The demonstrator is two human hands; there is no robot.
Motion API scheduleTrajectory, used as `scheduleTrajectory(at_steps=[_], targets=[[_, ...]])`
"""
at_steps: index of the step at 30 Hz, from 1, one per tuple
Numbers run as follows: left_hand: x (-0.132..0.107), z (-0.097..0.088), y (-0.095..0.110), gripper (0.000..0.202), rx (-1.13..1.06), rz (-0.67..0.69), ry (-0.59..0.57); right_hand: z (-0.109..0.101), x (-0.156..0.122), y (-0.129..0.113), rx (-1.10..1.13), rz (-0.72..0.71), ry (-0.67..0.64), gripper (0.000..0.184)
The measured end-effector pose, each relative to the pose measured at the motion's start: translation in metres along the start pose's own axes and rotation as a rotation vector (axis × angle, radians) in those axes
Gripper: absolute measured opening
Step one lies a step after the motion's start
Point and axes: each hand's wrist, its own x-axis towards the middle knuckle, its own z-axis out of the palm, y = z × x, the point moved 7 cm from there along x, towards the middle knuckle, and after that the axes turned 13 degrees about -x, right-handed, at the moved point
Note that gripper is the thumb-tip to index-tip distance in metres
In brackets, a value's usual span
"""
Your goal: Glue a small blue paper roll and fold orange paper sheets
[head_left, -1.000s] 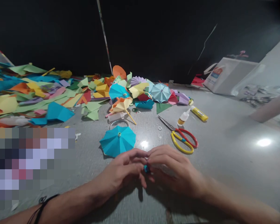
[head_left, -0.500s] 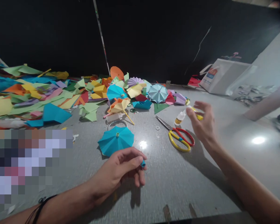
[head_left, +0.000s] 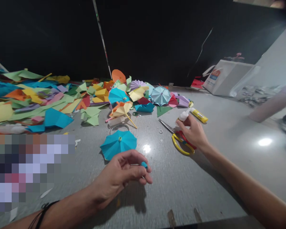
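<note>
My left hand (head_left: 124,173) rests low at the centre of the grey table (head_left: 216,165), its fingers pinched on a small rolled blue paper piece (head_left: 144,165). Just beyond that hand lies a blue paper umbrella (head_left: 118,143). My right hand (head_left: 192,133) is stretched out to the right and closed around a small white glue bottle (head_left: 184,115), directly over the red and yellow scissors (head_left: 181,141). A yellow glue tube (head_left: 199,115) lies just behind the bottle.
Several folded paper umbrellas (head_left: 160,94) and a wide heap of coloured paper scraps (head_left: 38,98) fill the back left. A white box (head_left: 225,81) and a clear plastic bag (head_left: 259,92) stand at the back right. A wire ring (head_left: 118,127) lies behind the blue umbrella.
My hands were together on the blue piece. The right hand left it, swung out right and closed on the glue bottle. The left hand kept the blue piece.
</note>
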Motion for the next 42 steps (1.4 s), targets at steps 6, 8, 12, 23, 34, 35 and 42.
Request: scheduleTrajectory(at_steps=[6,8,12,23,34,35,42], targets=[[0.002,0.002,-0.009,0.034,-0.075,-0.046,-0.175,-0.016,-0.029,-0.046,0.054,-0.147,0.031,0.04],[0.002,0.003,-0.011,0.03,-0.102,-0.059,-0.227,-0.015,-0.039,-0.057,0.177,-0.19,0.014,0.039],[-0.001,0.008,-0.013,0.019,-0.117,-0.085,-0.302,-0.016,-0.052,-0.065,0.326,-0.203,0.029,0.021],[-0.004,0.013,-0.017,0.008,-0.135,-0.125,-0.33,-0.014,-0.066,-0.094,0.019,-0.596,-0.027,0.025],[-0.002,0.006,-0.015,0.027,-0.003,-0.105,-0.165,-0.008,-0.06,-0.087,-0.061,-0.526,-0.067,0.042],[-0.002,0.006,-0.015,0.028,-0.001,-0.113,-0.163,-0.007,-0.06,-0.087,-0.064,-0.523,-0.067,0.044],[-0.003,0.003,-0.021,0.024,0.001,-0.145,-0.167,-0.01,-0.062,-0.089,-0.056,-0.518,-0.005,0.041]])
